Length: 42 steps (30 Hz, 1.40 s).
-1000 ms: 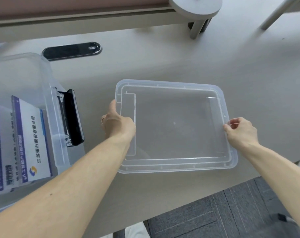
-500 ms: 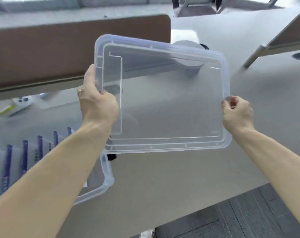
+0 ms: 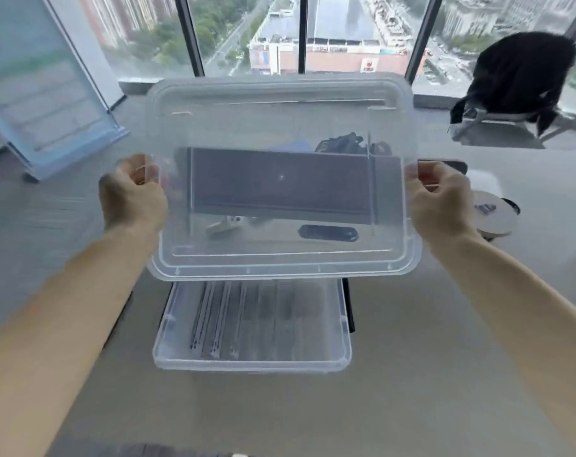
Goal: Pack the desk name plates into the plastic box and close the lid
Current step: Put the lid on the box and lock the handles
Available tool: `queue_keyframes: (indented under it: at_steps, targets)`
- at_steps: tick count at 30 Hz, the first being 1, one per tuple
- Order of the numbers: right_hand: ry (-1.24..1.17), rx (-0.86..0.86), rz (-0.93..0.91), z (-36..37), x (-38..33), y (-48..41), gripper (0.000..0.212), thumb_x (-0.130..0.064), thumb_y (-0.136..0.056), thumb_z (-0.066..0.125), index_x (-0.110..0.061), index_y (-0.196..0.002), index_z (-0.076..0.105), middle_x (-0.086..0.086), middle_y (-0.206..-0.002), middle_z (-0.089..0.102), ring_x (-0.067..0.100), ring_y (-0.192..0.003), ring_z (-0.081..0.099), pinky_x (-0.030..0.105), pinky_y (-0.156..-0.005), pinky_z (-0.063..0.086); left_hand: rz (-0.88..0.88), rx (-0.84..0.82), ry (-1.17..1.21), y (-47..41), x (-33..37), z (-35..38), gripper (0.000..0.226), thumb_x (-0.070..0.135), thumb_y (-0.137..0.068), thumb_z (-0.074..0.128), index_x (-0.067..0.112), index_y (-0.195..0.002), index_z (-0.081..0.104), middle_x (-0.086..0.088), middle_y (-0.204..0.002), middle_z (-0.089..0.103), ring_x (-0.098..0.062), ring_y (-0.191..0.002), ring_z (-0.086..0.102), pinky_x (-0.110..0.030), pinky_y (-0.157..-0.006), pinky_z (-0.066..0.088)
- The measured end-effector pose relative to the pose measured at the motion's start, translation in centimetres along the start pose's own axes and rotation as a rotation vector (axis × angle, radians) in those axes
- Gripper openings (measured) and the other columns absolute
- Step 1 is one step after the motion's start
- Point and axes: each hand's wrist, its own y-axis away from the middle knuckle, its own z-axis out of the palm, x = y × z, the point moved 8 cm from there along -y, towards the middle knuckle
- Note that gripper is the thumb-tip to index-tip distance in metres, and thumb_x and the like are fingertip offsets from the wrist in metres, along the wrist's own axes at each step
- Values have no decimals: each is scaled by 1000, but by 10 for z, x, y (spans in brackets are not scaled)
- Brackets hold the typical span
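A pale grey desk (image 3: 412,374) fills the lower view. At its far edge stands a dark partition panel (image 3: 280,186), with a black oval cable port (image 3: 328,233) just in front of it. Right of the panel sits a round white base (image 3: 492,216). Beyond the desk, a black garment drapes a chair (image 3: 524,77) before tall windows (image 3: 339,34).

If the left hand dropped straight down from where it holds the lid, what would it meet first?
Probably bare desk: the left hand grips the lid at its left edge, seemingly left of the plastic box, though depth is unclear.
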Motion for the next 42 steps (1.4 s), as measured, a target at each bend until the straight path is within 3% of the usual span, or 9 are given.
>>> queue_keyframes:
  at_steps: [6, 13, 18, 21, 24, 28, 33, 38, 42]
  targets:
    - [41, 5, -83, 39, -60, 25, 24, -42, -95, 63, -23, -102, 75, -9, -86, 73, 12, -81, 69, 36, -86, 60, 88, -4, 32, -57, -6, -68, 29, 29, -100, 61, 11, -119, 72, -6, -105, 76, -9, -89, 71, -23, -85, 58]
    - [-38, 7, -65, 53, -66, 48, 16, -36, -90, 73, -26, -77, 73, -6, -76, 76, 17, -75, 77, 37, -81, 62, 259, -173, 7, -85, -17, -104, 24, 10, -88, 75, 32, -83, 64, 8, -90, 74, -7, -80, 73, -30, -75, 61]
    - [-198, -72, -29, 53, -50, 64, 16, -9, -84, 78, -25, -83, 77, -17, -80, 79, 4, -84, 75, 26, -87, 57, 359, -262, -204, -77, -34, -113, 6, 21, -88, 78, 17, -93, 78, -4, -86, 77, 0, -66, 69, -8, -63, 52]
    - [-132, -144, -14, 50, -31, 68, 39, 9, -82, 72, -27, -94, 80, -5, -99, 79, 14, -90, 72, 34, -83, 56, 502, -426, -276, -63, -39, -107, 34, -3, -81, 79, 23, -104, 79, -4, -100, 79, -17, -88, 74, -22, -70, 57]
    - [-318, -189, 197, 51, -15, 74, 31, 7, -90, 58, -16, -94, 78, 9, -100, 78, 21, -82, 72, 27, -71, 60, 365, -687, -151, -54, -60, -97, 56, -17, -77, 76, 33, -102, 79, 5, -111, 78, -16, -100, 74, -12, -80, 58]
    - [-412, -201, 430, 62, 7, 84, 19, -8, -96, 58, -8, -92, 77, 6, -92, 80, 12, -64, 74, 22, -61, 62, 72, -712, 36, -55, -91, -89, 48, -12, -97, 53, 25, -92, 84, 10, -117, 77, -11, -115, 70, -13, -89, 56]
    - [-227, -186, 337, 62, 18, 84, 34, -9, -81, 81, -9, -113, 71, 8, -107, 77, 6, -77, 74, 23, -80, 61, -23, -640, -6, -59, -100, -85, 12, 10, -87, 77, 16, -94, 83, 6, -115, 78, -13, -112, 72, -37, -101, 54]
    - [-139, -199, 249, 63, 13, 84, 40, -4, -78, 83, -6, -116, 71, 3, -103, 77, 7, -89, 76, 24, -84, 59, -176, -626, 40, -49, -112, -77, 47, 4, -79, 83, 19, -121, 71, -4, -103, 81, -18, -101, 77, -37, -96, 57]
    - [39, -207, 241, 71, 24, 92, 35, -6, -79, 83, -10, -113, 75, 0, -93, 79, 14, -86, 77, 35, -84, 62, -201, -618, -31, -34, -132, -67, 27, 1, -82, 80, 16, -104, 77, -3, -99, 81, -19, -95, 76, -36, -96, 58]
